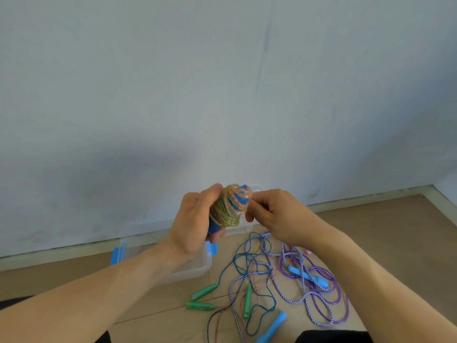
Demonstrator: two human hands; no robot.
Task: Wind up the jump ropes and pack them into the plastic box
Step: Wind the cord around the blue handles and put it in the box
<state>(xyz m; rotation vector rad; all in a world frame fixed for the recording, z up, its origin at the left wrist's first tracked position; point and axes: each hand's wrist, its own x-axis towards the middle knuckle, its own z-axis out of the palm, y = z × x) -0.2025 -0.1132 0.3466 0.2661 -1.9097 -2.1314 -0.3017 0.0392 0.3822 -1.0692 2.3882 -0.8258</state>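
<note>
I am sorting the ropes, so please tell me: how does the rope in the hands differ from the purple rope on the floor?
The gold rope is wound tightly around dark blue handles; the purple rope lies in loose, tangled loops. The gold rope is held up by the left hand, with the right hand at its top; the purple rope rests untouched on the floor. Neither is in the plastic box.

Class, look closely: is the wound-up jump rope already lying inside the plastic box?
No: the left hand grips the wound rope bundle in the air above the plastic box, and the right hand pinches at its top.
</note>
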